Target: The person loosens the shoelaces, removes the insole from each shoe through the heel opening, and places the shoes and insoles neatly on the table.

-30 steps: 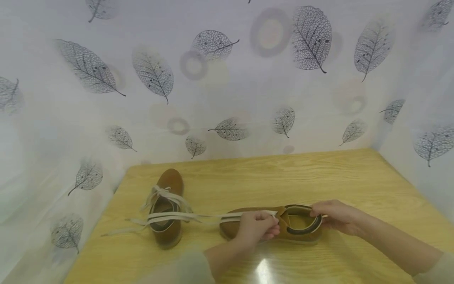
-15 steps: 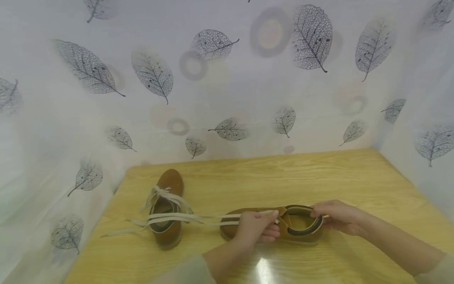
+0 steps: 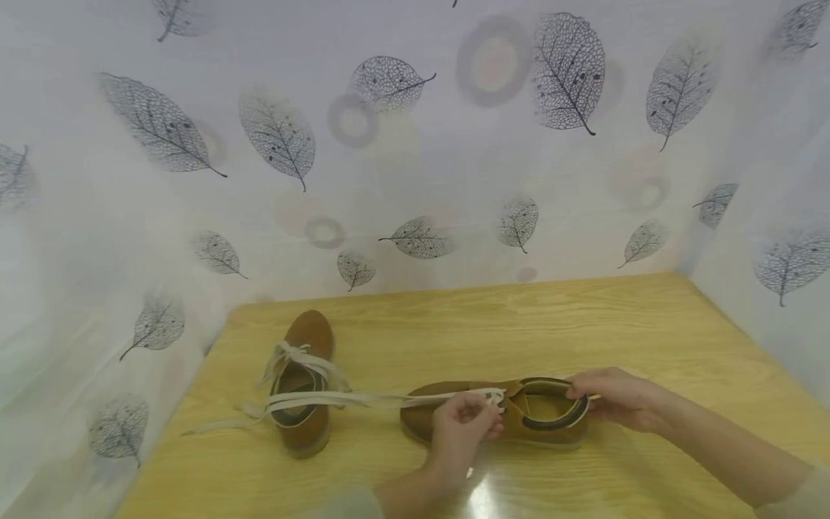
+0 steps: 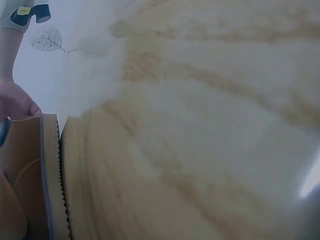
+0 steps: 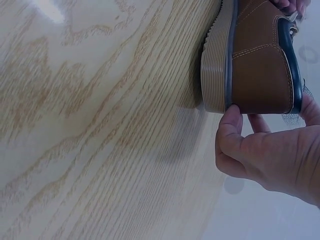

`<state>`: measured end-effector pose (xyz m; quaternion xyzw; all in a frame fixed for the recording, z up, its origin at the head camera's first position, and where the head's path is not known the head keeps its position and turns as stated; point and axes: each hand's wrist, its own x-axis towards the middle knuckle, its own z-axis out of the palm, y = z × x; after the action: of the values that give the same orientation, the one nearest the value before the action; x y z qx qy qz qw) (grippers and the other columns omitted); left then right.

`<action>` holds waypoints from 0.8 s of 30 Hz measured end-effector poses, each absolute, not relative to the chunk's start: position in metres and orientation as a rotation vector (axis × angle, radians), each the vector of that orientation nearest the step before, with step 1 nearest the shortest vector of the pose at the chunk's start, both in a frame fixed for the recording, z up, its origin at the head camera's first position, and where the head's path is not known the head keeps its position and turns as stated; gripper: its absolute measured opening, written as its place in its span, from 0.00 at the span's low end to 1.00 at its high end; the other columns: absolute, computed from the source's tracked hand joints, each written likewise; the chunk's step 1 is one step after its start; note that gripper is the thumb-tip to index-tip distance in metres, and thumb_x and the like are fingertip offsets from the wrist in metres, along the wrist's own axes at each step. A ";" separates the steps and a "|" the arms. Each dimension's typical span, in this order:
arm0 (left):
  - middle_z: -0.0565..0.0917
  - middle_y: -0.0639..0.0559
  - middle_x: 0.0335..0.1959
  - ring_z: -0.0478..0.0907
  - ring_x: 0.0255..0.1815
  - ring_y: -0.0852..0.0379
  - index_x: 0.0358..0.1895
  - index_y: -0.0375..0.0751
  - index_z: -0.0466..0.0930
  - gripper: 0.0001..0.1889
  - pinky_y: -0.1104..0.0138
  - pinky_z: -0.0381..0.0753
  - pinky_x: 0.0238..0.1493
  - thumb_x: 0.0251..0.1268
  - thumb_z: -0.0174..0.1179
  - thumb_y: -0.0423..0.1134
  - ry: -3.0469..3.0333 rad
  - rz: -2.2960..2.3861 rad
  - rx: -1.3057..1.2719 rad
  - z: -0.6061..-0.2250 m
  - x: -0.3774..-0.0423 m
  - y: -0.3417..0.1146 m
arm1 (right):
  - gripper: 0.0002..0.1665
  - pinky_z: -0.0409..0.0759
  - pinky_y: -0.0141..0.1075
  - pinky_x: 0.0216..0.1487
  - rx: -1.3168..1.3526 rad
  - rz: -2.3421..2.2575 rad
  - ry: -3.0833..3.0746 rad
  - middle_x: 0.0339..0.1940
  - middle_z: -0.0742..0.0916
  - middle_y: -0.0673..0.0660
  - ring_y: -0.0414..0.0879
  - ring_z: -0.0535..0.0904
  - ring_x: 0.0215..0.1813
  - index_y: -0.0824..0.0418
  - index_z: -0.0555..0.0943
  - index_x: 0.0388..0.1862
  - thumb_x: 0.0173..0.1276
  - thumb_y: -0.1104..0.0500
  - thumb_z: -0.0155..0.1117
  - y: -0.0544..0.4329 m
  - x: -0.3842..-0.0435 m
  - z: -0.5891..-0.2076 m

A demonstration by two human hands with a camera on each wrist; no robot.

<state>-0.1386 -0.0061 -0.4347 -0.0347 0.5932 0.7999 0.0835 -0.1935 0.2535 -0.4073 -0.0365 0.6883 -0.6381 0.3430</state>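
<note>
Reading the head view as a clock, here's the brown shoe (image 3: pixel 512 424) sitting upright on the wood-grain table (image 3: pixel 583 324), just below centre towards five o'clock, toe aimed at nine, heel at three. The right hand (image 3: pixel 616 400) has it by that three o'clock end, fingers bent around the heel, and the right wrist view backs it up: fingertips against the heel just above the ridged sole, another digit up at the dark collar. Over to the left hand (image 3: pixel 460 436), at the shoe's eight o'clock, close against the eyelets, fingers curled in and only a small gap by the thumb; whether it pinches a lace, I can't tell from here. The pale laces (image 3: pixel 376 399) run out from the eyelets over the toe to nine o'clock, and look, they cross right over the opening of the second shoe (image 3: pixel 301 375), well apart, toe pointing to twelve, its own lace looped on top. Behind it all, from ten round to two, hangs a leaf-print sheet (image 3: pixel 441 173), while a light glare (image 3: pixel 482 497) shines at six.
</note>
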 end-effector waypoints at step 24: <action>0.80 0.49 0.40 0.77 0.42 0.58 0.34 0.33 0.79 0.09 0.64 0.78 0.56 0.64 0.59 0.39 1.669 2.296 -0.082 -0.409 -0.148 -0.006 | 0.07 0.80 0.35 0.53 -0.086 -1.655 1.779 0.46 0.74 0.56 0.49 0.77 0.47 0.59 0.81 0.32 0.64 0.61 0.56 0.254 -0.192 -0.406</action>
<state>-0.1481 -0.0057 -0.4092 -0.0287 0.5811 0.7994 0.1502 -0.1923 0.2544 -0.4056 -0.0332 0.6859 -0.6383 0.3478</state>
